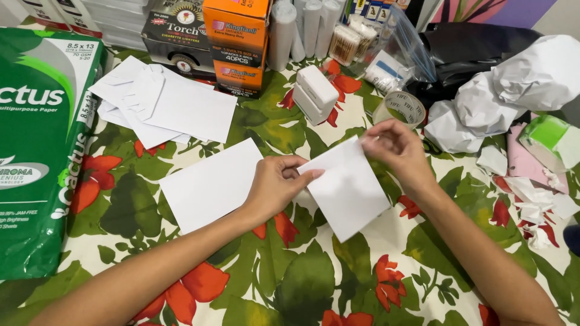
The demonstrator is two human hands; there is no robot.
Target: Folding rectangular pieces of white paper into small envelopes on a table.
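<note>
A white paper packet or envelope (347,190) lies tilted on the floral tablecloth (284,284) in the middle. My left hand (275,184) rests on its left edge, fingers pressing it down. Over its upper right corner, my right hand (396,151) pinches the paper between thumb and fingers. A second white sheet or envelope (208,184) lies flat just left of my left hand.
A pile of white envelopes (160,102) sits at upper left, beside a green paper ream (39,145). Orange boxes (237,45), a white stapler-like block (314,93), a tape roll (402,108), a plastic bag of small items (386,45) and crumpled paper (513,90) line the back and right.
</note>
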